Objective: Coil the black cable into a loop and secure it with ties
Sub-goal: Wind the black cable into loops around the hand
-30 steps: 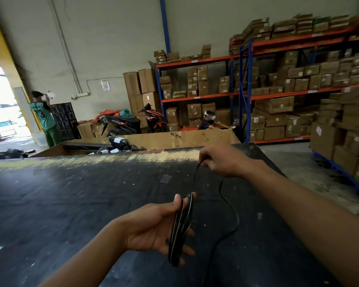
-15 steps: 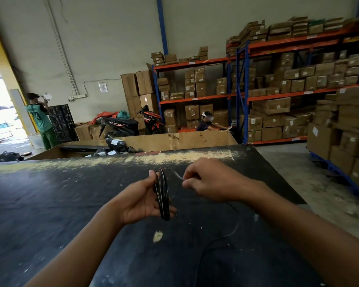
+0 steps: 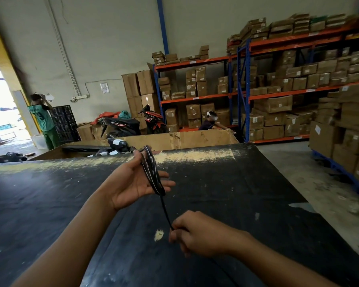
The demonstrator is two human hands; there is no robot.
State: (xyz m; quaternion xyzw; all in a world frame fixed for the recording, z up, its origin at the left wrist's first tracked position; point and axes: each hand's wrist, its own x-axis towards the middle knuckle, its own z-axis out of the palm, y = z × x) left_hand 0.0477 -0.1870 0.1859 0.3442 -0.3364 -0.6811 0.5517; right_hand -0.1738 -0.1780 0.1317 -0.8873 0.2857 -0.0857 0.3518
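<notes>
The black cable [image 3: 152, 172] hangs as a narrow bundle of several loops across the palm of my left hand [image 3: 133, 181], which is raised above the black table [image 3: 247, 183] with its thumb at the top of the loops and its fingers spread. One strand runs down from the bundle's lower end to my right hand [image 3: 197, 235]. That hand is nearer to me and lower, fingers pinched shut on the strand. The rest of the cable trails out under my right wrist toward the bottom edge. No ties are in sight.
An open cardboard bin [image 3: 195, 138] stands behind the table's far edge. Shelves of cardboard boxes [image 3: 288, 83] fill the right side. Parked scooters [image 3: 129, 125], a standing person [image 3: 43, 121] at the doorway and a seated person [image 3: 208, 122] are beyond.
My right hand has pulled away from the left, down and toward me, drawing a strand taut. My left hand has lifted the coil higher and opened its fingers.
</notes>
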